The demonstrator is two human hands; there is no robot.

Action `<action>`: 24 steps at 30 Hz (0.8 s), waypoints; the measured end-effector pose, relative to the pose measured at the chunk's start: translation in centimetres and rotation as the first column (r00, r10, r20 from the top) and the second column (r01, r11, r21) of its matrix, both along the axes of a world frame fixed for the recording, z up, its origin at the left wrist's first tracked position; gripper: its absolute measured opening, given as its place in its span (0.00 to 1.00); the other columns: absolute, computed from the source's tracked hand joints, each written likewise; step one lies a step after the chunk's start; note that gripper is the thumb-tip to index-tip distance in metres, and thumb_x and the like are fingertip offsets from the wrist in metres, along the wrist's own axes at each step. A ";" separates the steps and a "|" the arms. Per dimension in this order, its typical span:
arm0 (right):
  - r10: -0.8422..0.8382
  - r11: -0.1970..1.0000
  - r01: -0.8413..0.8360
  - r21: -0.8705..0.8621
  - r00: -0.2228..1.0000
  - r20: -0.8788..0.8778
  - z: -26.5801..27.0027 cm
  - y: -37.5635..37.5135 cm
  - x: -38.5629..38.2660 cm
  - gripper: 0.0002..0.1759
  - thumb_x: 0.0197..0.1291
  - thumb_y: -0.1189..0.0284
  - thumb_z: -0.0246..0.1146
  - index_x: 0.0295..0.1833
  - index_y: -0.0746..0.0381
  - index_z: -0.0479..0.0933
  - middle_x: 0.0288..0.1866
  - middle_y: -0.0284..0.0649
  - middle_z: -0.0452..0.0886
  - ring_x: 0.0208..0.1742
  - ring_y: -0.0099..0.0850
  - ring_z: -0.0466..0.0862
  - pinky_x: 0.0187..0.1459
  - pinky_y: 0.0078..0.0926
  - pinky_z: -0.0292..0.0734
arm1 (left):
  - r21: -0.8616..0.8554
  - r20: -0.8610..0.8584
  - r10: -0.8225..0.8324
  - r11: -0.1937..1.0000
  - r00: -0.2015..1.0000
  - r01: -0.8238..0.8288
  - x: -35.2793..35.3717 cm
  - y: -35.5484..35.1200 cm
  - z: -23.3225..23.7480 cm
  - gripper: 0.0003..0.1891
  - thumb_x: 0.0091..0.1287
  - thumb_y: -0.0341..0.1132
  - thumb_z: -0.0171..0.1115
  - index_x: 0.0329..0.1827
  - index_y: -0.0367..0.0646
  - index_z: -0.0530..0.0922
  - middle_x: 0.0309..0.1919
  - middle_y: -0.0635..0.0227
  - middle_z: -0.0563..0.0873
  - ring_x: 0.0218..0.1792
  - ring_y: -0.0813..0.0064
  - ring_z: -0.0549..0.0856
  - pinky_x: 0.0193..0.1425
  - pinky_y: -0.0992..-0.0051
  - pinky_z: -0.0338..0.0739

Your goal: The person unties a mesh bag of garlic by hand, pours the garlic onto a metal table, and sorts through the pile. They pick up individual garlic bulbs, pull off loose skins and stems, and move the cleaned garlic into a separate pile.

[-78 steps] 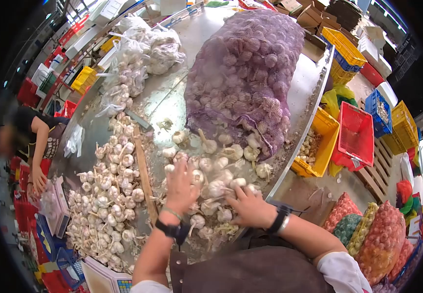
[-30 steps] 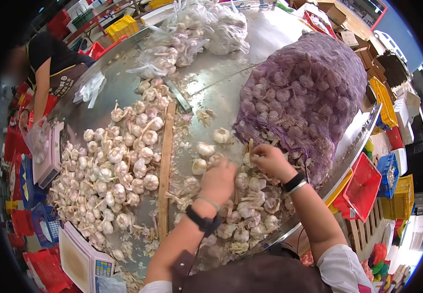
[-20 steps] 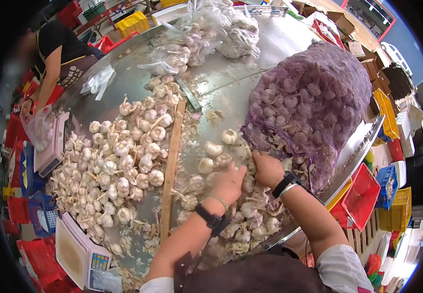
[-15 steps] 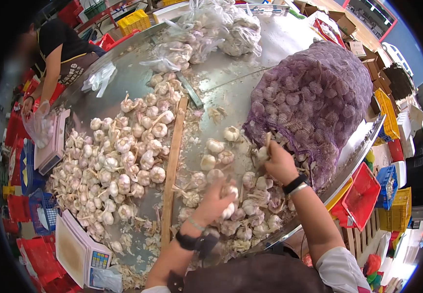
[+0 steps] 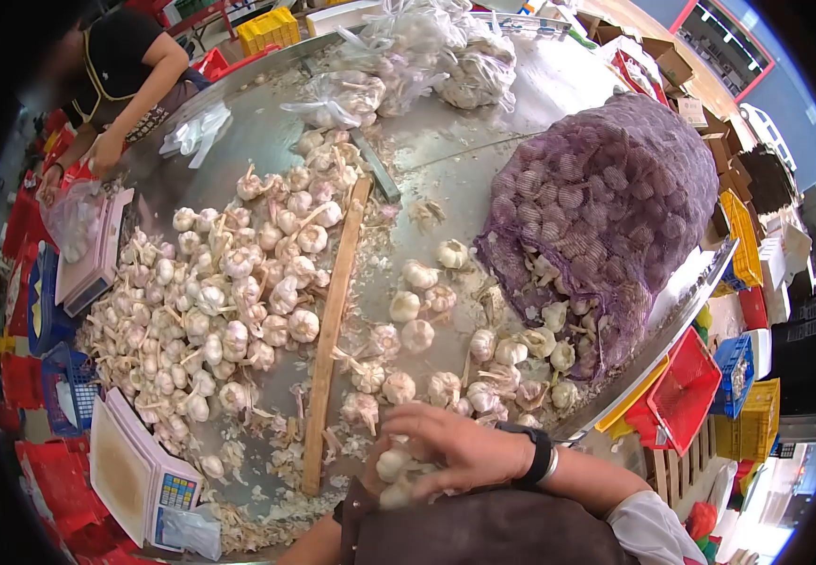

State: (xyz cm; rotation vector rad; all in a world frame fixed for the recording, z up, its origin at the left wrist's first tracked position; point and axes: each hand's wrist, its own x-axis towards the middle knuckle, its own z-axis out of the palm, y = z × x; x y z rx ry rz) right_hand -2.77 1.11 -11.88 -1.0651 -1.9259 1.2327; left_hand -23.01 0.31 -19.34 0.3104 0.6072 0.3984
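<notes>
Close to my body, my right hand (image 5: 469,450) reaches over a few white garlic bulbs (image 5: 394,464), its fingers and thumb curved around them. My left hand (image 5: 368,478) is at the left side of the same bulbs, mostly covered by my right hand and slightly blurred; its fingers are hidden. Just beyond both hands lie loose garlic bulbs (image 5: 399,387) on the metal table (image 5: 446,151). A purple mesh sack (image 5: 606,188) full of garlic lies to the right, its mouth toward me with bulbs spilling out.
A wooden strip (image 5: 333,348) separates the loose bulbs from a large garlic pile (image 5: 229,301) on the left. Two scales (image 5: 130,466) stand along the left edge. Bagged garlic (image 5: 474,75) lies at the back. Another person (image 5: 130,75) handles a plastic bag at the upper left.
My right hand has left the sack's mouth and come back toward my body, meeting my left hand. My left hand has drawn back from the loose bulbs.
</notes>
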 end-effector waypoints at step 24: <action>-0.687 0.613 0.409 -0.676 0.699 -0.200 -6.9 9.3 11.9 0.23 0.65 0.61 0.59 0.60 0.63 0.72 0.49 0.38 0.82 0.44 0.25 0.83 0.42 0.24 0.80 | 0.685 -0.505 0.616 -0.139 0.604 0.715 11.7 20.6 -2.2 0.23 0.62 0.41 0.70 0.58 0.43 0.78 0.52 0.54 0.80 0.53 0.52 0.80 0.59 0.59 0.76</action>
